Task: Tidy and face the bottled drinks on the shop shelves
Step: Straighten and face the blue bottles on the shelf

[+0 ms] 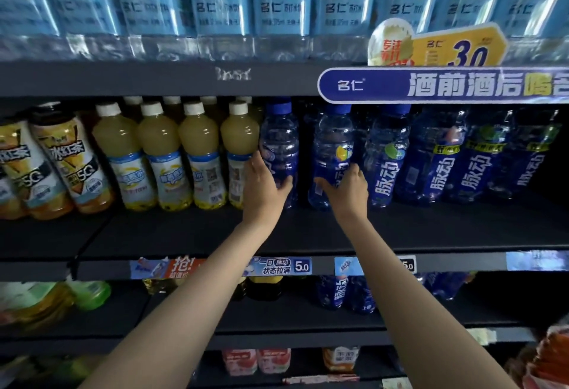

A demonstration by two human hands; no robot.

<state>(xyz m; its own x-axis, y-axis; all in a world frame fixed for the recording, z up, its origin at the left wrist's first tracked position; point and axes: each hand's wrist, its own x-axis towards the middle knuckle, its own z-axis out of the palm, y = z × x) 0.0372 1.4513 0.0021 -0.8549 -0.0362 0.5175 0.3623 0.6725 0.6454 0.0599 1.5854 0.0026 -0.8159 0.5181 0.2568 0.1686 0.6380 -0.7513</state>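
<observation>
Now we note: left hand (263,187) grips one blue bottle (278,139); right hand (348,190) grips the neighbouring lemon-label blue bottle (334,142), both upright on the middle shelf (184,234).

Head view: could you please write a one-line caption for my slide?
Left hand and right hand each hold a blue bottle on the middle shelf, beside yellow juice bottles.

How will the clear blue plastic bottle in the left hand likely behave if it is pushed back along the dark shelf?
The clear blue plastic bottle under the left hand looks full, so probably heavy for its size. It is tall and narrow, so a push high up may tip it. Its ribbed wall looks thin and may flex slightly. The dark shelf looks smooth, so it should slide.
</observation>
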